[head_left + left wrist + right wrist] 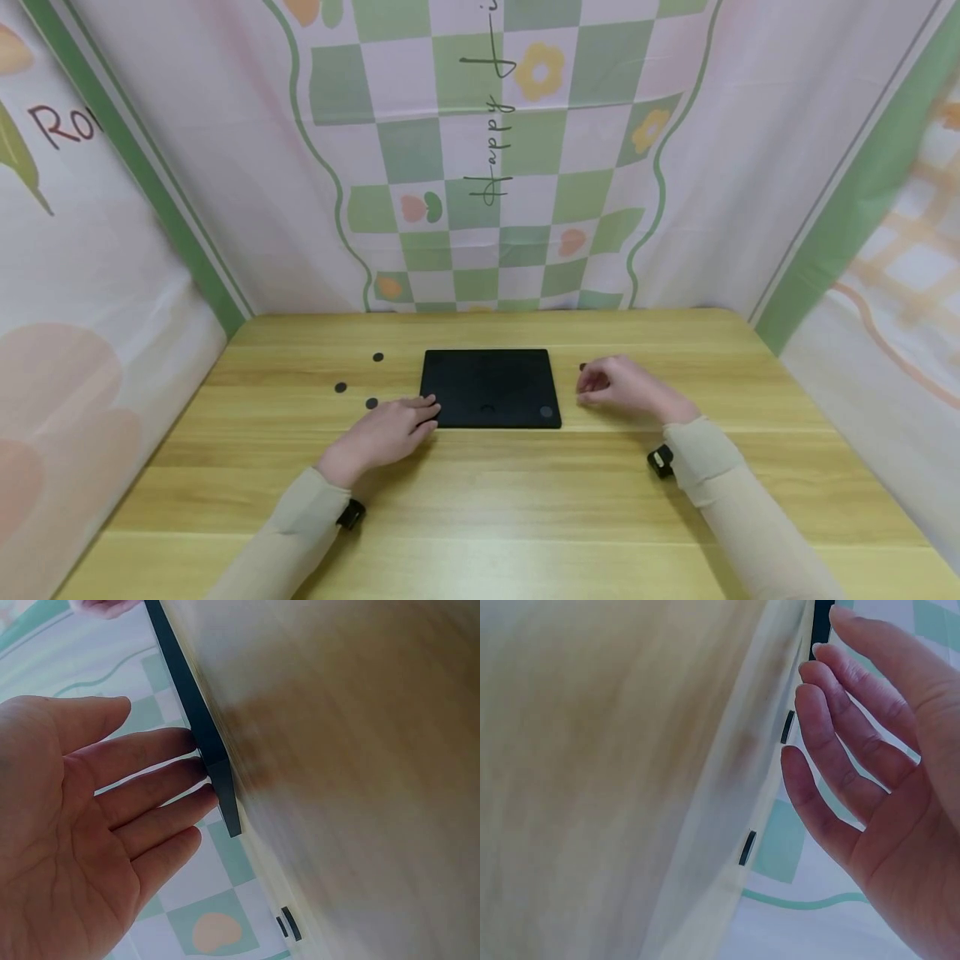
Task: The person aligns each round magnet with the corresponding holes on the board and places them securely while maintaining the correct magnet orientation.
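A flat black rectangular board (491, 383) lies on the wooden table, with a small dark disc (546, 412) on its near right corner. Straight fingertips of my left hand (392, 433) rest on the board's left edge; the left wrist view shows the hand (90, 802) spread against the board's side (196, 712). To the right of the board, my right hand (626, 387) hovers low over the table, its fingers loosely bent. Nothing shows between its fingers and thumb in the right wrist view (870, 750). A dark disc (582, 367) beside it is partly covered by the hand.
Left of the board lie three small dark discs: one farther back (378, 357), one at the outer left (341, 387), and another disc (372, 403) close to the left hand. Patterned curtains (480, 167) rise along the table's back and sides. Wood-grain tabletop (495, 508) stretches toward me.
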The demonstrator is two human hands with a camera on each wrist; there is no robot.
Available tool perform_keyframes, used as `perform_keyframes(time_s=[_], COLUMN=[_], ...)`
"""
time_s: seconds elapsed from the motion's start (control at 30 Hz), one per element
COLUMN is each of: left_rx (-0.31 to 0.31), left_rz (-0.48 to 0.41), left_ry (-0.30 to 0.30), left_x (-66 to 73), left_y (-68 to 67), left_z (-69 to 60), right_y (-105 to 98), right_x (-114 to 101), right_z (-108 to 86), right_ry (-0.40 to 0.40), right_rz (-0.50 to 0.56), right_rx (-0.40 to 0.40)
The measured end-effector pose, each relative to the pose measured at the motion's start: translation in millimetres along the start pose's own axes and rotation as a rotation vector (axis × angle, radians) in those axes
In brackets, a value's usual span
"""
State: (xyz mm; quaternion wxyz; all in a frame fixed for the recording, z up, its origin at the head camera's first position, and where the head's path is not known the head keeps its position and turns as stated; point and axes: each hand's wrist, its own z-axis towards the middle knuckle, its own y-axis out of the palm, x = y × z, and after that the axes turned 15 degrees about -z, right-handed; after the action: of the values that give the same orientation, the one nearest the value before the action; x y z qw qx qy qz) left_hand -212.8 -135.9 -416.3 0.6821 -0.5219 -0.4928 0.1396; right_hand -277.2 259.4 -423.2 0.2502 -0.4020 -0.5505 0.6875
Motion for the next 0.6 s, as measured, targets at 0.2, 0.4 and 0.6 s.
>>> perform_keyframes(time_s=[0.2, 0.4, 0.6], left_rx=[-0.011, -0.027, -0.022], left_rz=[0.007, 0.023, 0.024], left_ry=[-0.003, -0.003, -0.004], left_x=[-1.5, -1.5, -0.6], left_y=[0.4, 0.2, -0.3], left_z=[0.7, 1.0, -0.1], right_y=[-3.3, -5.4, -5.4], right_x=[2.3, 5.4, 10.1], right_z=[-1.6, -0.8, 1.6], right_ry=[0.023, 0.053, 0.069], right_rz=[-0.015, -0.040, -0.069], right_rx=[0.006, 0.006, 0.027])
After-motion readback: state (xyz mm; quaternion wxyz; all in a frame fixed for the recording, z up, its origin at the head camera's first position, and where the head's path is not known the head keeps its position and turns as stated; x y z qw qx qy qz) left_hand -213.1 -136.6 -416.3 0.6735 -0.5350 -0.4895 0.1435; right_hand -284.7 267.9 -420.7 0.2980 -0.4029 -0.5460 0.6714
